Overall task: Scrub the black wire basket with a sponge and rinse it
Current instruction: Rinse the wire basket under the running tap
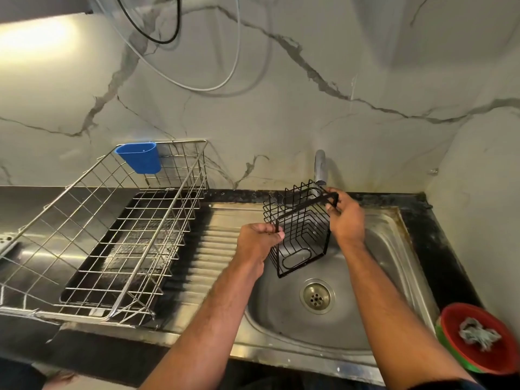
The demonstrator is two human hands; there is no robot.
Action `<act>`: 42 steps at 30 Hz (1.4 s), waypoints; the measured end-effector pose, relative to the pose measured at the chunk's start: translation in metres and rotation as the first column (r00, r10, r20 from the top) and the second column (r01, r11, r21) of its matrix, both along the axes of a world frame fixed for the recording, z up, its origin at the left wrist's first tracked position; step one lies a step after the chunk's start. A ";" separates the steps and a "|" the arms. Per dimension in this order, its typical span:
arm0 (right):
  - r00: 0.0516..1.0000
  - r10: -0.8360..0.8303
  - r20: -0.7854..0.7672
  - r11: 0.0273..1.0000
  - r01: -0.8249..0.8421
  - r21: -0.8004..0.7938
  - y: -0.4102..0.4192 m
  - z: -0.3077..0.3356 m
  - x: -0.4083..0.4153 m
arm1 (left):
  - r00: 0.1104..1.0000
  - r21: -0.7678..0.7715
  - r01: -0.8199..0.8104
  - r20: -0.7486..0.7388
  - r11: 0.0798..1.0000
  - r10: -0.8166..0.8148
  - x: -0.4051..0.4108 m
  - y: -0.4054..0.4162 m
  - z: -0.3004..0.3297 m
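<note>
The black wire basket (298, 229) hangs tilted over the steel sink (394, 249), just below the tap (320, 167). My left hand (259, 243) grips its near rim corner. My right hand (346, 218) grips the far rim corner beside the tap's spout. The basket is empty, and no water is visibly running. A grey scrubbing wad (478, 334) lies in a red bowl (461, 353) at the right; no sponge is in either hand.
A large steel wire dish rack (112, 240) with a blue cup holder (140, 157) stands on the left over a black tray. The ribbed drainboard (208, 249) lies between rack and basin. The drain (316, 296) is open. A marble wall rises behind.
</note>
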State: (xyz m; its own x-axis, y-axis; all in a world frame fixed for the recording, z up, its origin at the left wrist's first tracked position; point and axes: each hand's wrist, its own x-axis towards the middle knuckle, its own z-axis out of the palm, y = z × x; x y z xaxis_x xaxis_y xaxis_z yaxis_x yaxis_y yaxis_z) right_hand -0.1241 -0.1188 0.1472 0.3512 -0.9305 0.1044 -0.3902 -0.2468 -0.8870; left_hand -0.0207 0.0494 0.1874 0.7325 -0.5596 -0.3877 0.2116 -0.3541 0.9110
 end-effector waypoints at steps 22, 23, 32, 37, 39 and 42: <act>0.991 0.054 0.120 0.998 -0.055 0.008 -0.025 0.000 0.018 | 0.982 0.102 0.148 -0.132 0.984 -0.134 -0.007 -0.003 0.001; 0.991 0.061 0.120 0.998 -0.063 0.015 -0.028 0.001 0.019 | 0.980 0.096 0.155 -0.142 0.983 -0.141 -0.007 -0.004 0.003; 0.986 0.077 0.150 0.997 -0.077 -0.001 -0.031 0.000 0.018 | 0.965 0.080 0.187 -0.203 0.979 -0.168 -0.013 -0.006 0.001; 0.976 0.060 0.210 0.998 -0.062 0.001 -0.026 -0.004 0.011 | 0.966 0.114 0.206 -0.184 0.972 -0.183 -0.012 -0.004 -0.005; 0.972 0.073 0.224 0.997 -0.073 -0.004 -0.025 -0.007 0.008 | 0.967 0.113 0.206 -0.174 0.972 -0.184 -0.013 -0.002 -0.009; 0.966 0.090 0.241 0.995 -0.095 0.008 -0.025 -0.007 0.006 | 0.965 0.095 0.212 -0.177 0.973 -0.193 -0.013 0.002 -0.007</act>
State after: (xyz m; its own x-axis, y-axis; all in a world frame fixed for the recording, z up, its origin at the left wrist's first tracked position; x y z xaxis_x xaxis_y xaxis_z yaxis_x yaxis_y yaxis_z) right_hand -0.1181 -0.1436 0.1398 0.4025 -0.8979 0.1783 -0.1419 -0.2536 -0.9568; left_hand -0.0341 0.0511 0.1804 0.5286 -0.6361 -0.5621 0.2688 -0.5027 0.8216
